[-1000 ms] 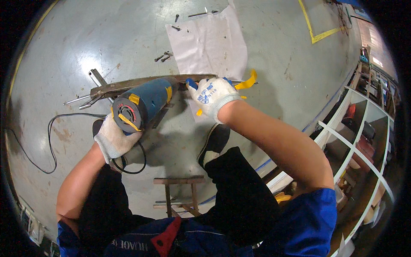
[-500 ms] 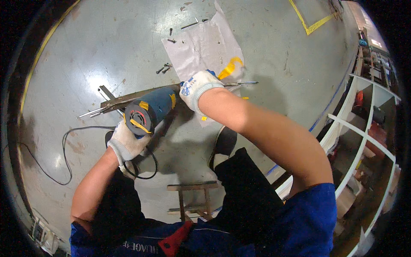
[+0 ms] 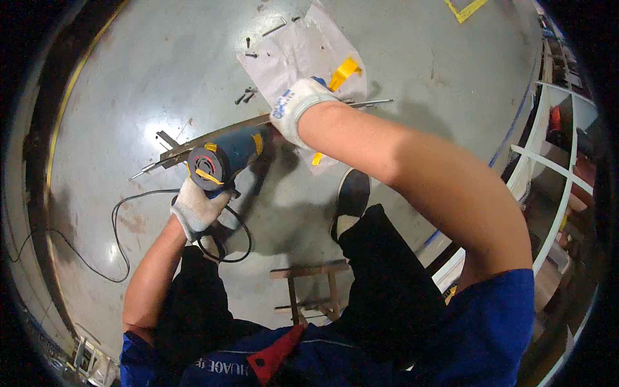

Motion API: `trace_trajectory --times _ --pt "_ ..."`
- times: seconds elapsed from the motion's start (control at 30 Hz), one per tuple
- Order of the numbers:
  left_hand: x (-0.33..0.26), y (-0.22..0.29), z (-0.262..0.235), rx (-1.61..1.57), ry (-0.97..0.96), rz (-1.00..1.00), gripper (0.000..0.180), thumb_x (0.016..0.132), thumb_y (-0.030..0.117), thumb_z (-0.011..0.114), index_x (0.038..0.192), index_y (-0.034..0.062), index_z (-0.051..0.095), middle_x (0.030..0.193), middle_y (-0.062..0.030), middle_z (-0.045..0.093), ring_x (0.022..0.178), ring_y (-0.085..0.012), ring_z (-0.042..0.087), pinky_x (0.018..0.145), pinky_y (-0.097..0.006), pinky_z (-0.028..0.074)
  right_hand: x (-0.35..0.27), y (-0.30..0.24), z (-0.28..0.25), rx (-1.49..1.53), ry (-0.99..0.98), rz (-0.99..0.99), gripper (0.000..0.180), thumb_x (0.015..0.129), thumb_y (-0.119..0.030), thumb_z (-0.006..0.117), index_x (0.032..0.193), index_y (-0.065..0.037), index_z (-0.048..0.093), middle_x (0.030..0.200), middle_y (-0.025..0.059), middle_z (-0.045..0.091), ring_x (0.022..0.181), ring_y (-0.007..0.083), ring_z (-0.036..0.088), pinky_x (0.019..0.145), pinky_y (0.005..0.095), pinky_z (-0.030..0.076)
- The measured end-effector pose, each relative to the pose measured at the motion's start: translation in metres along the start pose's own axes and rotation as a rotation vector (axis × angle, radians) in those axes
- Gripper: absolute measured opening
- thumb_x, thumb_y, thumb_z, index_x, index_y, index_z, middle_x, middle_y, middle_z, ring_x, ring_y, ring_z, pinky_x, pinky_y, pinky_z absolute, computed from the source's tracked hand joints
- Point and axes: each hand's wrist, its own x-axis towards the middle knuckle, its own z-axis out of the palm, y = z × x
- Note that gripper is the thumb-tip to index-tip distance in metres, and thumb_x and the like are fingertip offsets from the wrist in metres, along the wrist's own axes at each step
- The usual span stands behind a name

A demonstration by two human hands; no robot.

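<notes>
My gloved left hand (image 3: 200, 206) is closed around the handle of a blue corded power tool (image 3: 240, 155). Its round, vented rear end faces up toward me, and yellow tape sticks to its body. At the tool's front end is my gloved right hand (image 3: 300, 109), fingers curled and mostly hidden beneath the glove's back. A yellow tape strip (image 3: 345, 72) rises just beyond those fingers. Thin metal rods (image 3: 373, 102) poke out to the right of this hand. Behind the tool lies a long brown bar (image 3: 216, 134), with metal pieces (image 3: 169, 139) around its left end.
Beyond my right hand, a white sheet (image 3: 303, 55) lies on the grey floor. Several dark bolts (image 3: 246, 97) and an L-shaped hex key (image 3: 275, 27) are around it. A black cord (image 3: 115, 226) loops left. A small wooden stool (image 3: 309, 269) stands between my legs; shelving (image 3: 548, 161) is at right.
The whole view has shifted slightly, so the floor items sit higher in it. Both hands stay at the tool. The yellow strip by my right hand has changed its bend.
</notes>
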Motion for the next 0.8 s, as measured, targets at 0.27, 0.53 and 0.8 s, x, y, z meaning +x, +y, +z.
trace_trajectory --times 0.27,0.53,0.8 --pt "-0.006 -0.008 -0.001 -0.006 0.046 0.003 0.027 0.083 0.011 0.074 0.109 0.0035 0.072 0.099 -0.0146 0.075 0.091 -0.0265 0.073 0.084 -0.038 0.058 0.014 -0.014 0.022 -0.013 -0.143 0.21 0.026 0.091 -0.02 0.068 0.113 -0.014 0.08 0.11 0.005 0.079 0.1 0.0267 0.075 0.078 0.0524 0.06" --pt "-0.009 -0.009 -0.011 -0.057 0.053 -0.028 0.035 0.081 0.009 0.074 0.115 0.0022 0.068 0.103 -0.0147 0.073 0.095 -0.0259 0.07 0.087 -0.038 0.056 0.043 -0.023 0.018 -0.12 -0.176 0.202 0.028 0.088 -0.023 0.072 0.114 -0.017 0.079 0.11 0.0055 0.078 0.099 0.0307 0.075 0.075 0.0598 0.06" --pt "-0.012 -0.016 -0.008 -0.03 0.065 0.01 0.028 0.083 0.014 0.072 0.107 0.0023 0.069 0.1 -0.0178 0.074 0.096 -0.0319 0.072 0.086 -0.04 0.056 0.02 -0.032 -0.056 -0.167 -0.125 0.161 0.034 0.085 -0.028 0.075 0.117 -0.017 0.079 0.124 0.0064 0.075 0.109 0.0282 0.072 0.087 0.0466 0.059"
